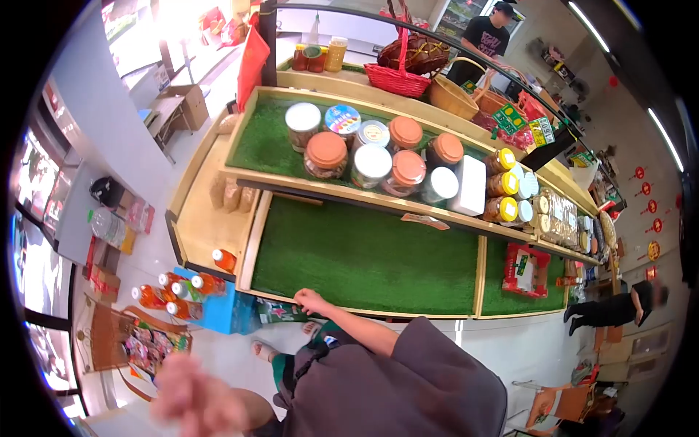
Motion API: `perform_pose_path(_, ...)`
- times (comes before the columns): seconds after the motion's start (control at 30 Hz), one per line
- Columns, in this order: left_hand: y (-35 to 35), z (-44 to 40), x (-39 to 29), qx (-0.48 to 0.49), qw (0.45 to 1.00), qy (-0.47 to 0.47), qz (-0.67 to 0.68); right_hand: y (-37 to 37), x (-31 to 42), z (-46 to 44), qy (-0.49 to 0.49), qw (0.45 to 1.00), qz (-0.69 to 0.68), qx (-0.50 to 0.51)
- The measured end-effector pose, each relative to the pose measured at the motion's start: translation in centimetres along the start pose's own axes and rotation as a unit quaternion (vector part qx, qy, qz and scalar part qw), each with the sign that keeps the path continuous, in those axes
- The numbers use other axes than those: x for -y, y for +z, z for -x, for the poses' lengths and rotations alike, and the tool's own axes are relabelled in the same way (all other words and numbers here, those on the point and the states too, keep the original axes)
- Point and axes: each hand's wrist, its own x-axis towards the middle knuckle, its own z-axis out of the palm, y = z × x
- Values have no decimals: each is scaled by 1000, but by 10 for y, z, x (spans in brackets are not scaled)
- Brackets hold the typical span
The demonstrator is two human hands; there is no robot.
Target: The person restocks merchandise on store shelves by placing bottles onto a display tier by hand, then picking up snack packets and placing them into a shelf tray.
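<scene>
Your right hand (310, 301) beside the green shelf (364, 251).
Your left hand (195, 399) blurs; I can't tell either grip.

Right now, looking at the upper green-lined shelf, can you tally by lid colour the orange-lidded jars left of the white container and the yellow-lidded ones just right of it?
Orange-lidded jars: 4
Yellow-lidded jars: 3
Total: 7

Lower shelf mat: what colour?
The mat is green; shows best in the head view.
</scene>
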Motion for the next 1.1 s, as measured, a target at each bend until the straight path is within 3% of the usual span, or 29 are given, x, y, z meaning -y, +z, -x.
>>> perform_pose_path(0.07, -37, 40, 41, 111, 965, -184, -152, 39, 17, -16, -50, 997, 46, 23)
perform_pose_path(0.1, -60, 75, 66, 163, 929, -305, -134, 63, 26, -25, -73, 996, 42, 29)
perform_pose_path(0.13, -79, 99, 87, 249, 872, -373, -194, 86, 36, -33, -95, 994, 38, 34)
perform_pose_path(0.2, -126, 160, 113, 343, 771, -512, -160, 133, 60, -59, -182, 979, 97, -5)
perform_pose_path(0.23, -170, 213, 128, 354, 716, -586, -137, 155, 75, -73, -187, 977, 104, -12)
perform_pose_path(0.3, -251, 293, 136, 400, 628, -654, -135, 195, 119, -72, -53, 998, -9, 22)
perform_pose_path(0.33, -285, 321, 138, 391, 586, -701, -114, 212, 139, -76, 6, 996, -86, 19)
perform_pose_path(0.4, -325, 346, 133, 360, 599, -705, -124, 248, 140, -123, 106, 961, -256, 14)
perform_pose_path(0.47, -358, 336, 125, 309, 500, -796, -147, 269, 103, -200, 102, 920, -371, 77)
perform_pose_path(0.5, -368, 337, 128, 268, 474, -828, -139, 276, 99, -214, 108, 909, -401, 28)
perform_pose_path(0.57, -386, 339, 138, 206, 416, -877, -123, 274, 119, -202, 166, 874, -455, 38)
perform_pose_path(0.67, -383, 330, 171, 172, 411, -891, -86, 276, 123, -205, 208, 797, -563, 72)
perform_pose_path(0.73, -378, 339, 205, 140, 406, -902, -52, 275, 126, -212, 216, 783, -579, 70)
perform_pose_path(0.8, -372, 347, 231, 111, 394, -912, -19, 276, 132, -211, 239, 788, -566, 51)
perform_pose_path(0.9, -356, 356, 261, 97, 378, -921, 13, 270, 131, -202, 229, 780, -574, 103)
perform_pose_path(0.97, -351, 365, 278, -29, 326, -936, 130, 265, 123, -189, 236, 781, -564, 127)
perform_pose_path(1.0, -344, 366, 283, -21, 324, -937, 133, 265, 105, -190, 231, 780, -569, 123)
perform_pose_path(1.07, -328, 365, 294, -121, 234, -949, 171, 268, 62, -198, 130, 796, -539, 242)
perform_pose_path(1.1, -314, 354, 292, -129, 215, -957, 147, 274, 71, -171, 70, 868, -470, 143)
